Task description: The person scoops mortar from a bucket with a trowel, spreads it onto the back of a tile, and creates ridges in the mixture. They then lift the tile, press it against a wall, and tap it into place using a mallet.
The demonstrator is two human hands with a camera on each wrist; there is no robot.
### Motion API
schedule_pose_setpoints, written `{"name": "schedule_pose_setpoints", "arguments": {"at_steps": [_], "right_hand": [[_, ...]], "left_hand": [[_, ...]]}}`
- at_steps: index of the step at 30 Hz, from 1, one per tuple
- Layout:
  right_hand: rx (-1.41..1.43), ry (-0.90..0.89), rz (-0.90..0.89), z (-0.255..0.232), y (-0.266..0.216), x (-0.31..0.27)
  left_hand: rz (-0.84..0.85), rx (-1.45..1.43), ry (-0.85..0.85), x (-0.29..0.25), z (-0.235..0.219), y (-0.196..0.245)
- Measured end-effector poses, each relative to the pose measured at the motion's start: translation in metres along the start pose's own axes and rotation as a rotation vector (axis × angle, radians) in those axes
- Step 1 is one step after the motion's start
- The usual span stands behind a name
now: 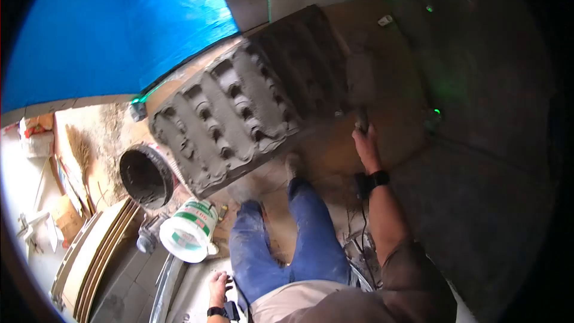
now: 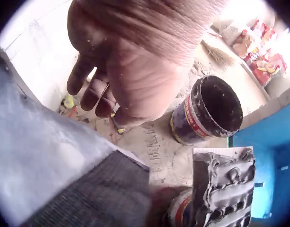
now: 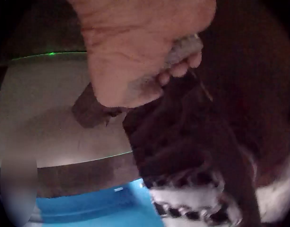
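My right hand (image 1: 366, 143) grips the handle of a trowel (image 1: 360, 75), whose blade is dim and blurred just beyond the right end of the mortar-covered slab (image 1: 221, 113). In the right wrist view the fingers (image 3: 180, 71) curl round a grey-crusted handle (image 3: 185, 49). Thick grey mortar lies over the slab in ridges with rows of hollows; its right part is in shadow. Beside my left thigh hangs my left hand (image 1: 219, 287), fingers loosely bent and holding nothing. The left wrist view shows that hand (image 2: 140, 71) with its fingers pointing down.
A dark mortar-crusted bucket (image 1: 146, 176) stands left of the slab, with a white-and-green bucket (image 1: 190, 227) nearer my legs. Curved boards (image 1: 92, 251) lean at lower left. A blue panel (image 1: 119, 30) rises behind the slab. A straw broom (image 1: 78, 146) stands at far left.
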State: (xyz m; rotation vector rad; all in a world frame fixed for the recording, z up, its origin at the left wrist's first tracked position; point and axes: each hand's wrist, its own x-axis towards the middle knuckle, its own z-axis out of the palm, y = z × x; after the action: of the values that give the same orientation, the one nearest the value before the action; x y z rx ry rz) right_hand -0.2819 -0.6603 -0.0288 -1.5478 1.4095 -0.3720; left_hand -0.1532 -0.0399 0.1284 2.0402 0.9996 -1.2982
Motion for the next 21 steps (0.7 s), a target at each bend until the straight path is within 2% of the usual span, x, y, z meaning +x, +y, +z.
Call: {"name": "schedule_pose_setpoints", "arguments": {"at_steps": [1, 4, 6, 8, 10, 13, 16, 19, 20, 21], "right_hand": [[-0.041, 0.102, -0.063, -0.004, 0.009, 0.001], [-0.242, 0.334, 0.016, -0.015, 0.081, 0.021], [-0.267, 0.454, 0.102, -0.02, 0.109, 0.033], [-0.229, 0.435, 0.17, -0.02, 0.126, 0.03], [-0.092, 0.314, 0.205, -0.015, 0.13, 0.028], [-0.006, 0.178, 0.206, 0.023, 0.17, 0.0], [-0.312, 0.125, 0.09, 0.078, 0.163, -0.069], [-0.263, 0.061, -0.036, 0.14, 0.149, -0.141], [-0.212, -0.035, 0.006, 0.155, 0.145, -0.164], [-0.316, -0.196, -0.021, 0.164, 0.14, -0.185]], "left_hand": [[0.008, 0.041, 0.012, 0.002, 0.003, 0.003], [0.041, 0.1, -0.02, 0.031, -0.004, -0.005], [0.021, 0.142, -0.013, 0.068, -0.017, -0.013], [0.01, 0.15, 0.003, 0.086, -0.027, -0.017], [0.013, 0.152, 0.026, 0.096, -0.036, -0.018], [-0.011, 0.267, 0.004, 0.105, -0.051, -0.02], [-0.007, 0.276, 0.027, 0.104, -0.057, -0.014], [0.026, 0.266, 0.025, 0.12, -0.076, -0.026], [0.035, 0.265, 0.022, 0.122, -0.08, -0.026], [0.036, 0.238, 0.017, 0.126, -0.086, -0.03]]}}
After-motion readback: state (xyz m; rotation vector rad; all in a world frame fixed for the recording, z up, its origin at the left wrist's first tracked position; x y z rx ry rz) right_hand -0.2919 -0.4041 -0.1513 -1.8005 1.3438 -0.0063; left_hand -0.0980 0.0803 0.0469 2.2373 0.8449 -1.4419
